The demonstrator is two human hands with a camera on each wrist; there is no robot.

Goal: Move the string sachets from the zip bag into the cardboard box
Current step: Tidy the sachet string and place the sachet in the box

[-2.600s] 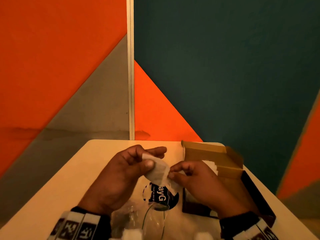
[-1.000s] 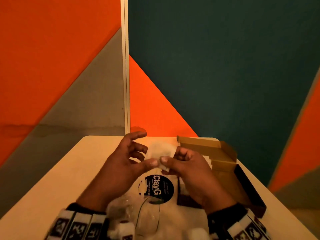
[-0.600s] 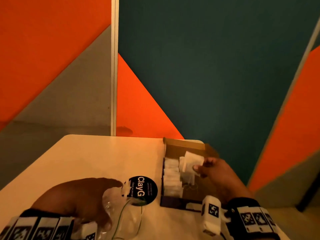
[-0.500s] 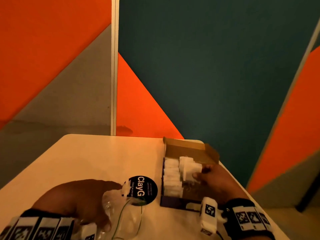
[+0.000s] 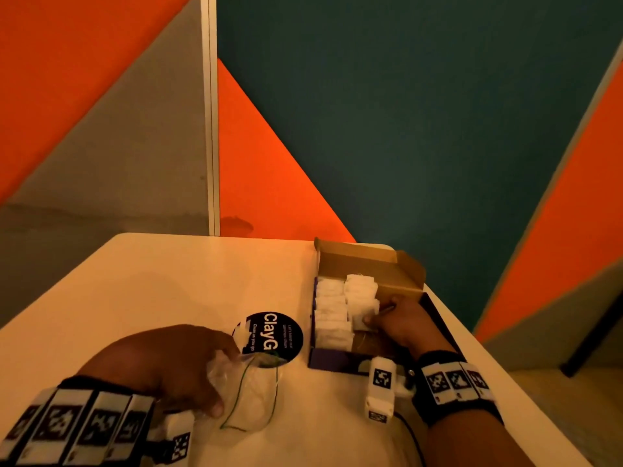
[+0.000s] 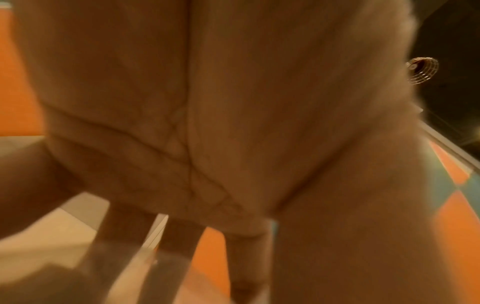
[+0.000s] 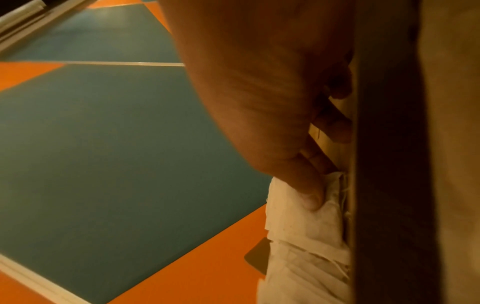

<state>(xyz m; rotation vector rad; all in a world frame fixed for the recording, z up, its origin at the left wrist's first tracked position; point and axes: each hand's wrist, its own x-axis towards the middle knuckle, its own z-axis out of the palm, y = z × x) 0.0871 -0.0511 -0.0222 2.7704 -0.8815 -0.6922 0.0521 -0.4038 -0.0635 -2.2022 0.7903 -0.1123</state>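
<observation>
The right hand (image 5: 401,320) sits inside the open cardboard box (image 5: 367,261) at the far right of the surface (image 5: 168,281). Its thumb and fingers (image 7: 335,127) pinch a string sachet (image 5: 365,306) at the near end of the right-hand of two white rows. The left hand (image 5: 161,362), near left, grips the clear zip bag (image 5: 249,396), fingers slightly spread.

Free table (image 5: 151,281) left of cardboard box (image 5: 357,261), sachet rows (image 5: 332,308) filling its left half, right hand (image 5: 401,323) alongside
</observation>
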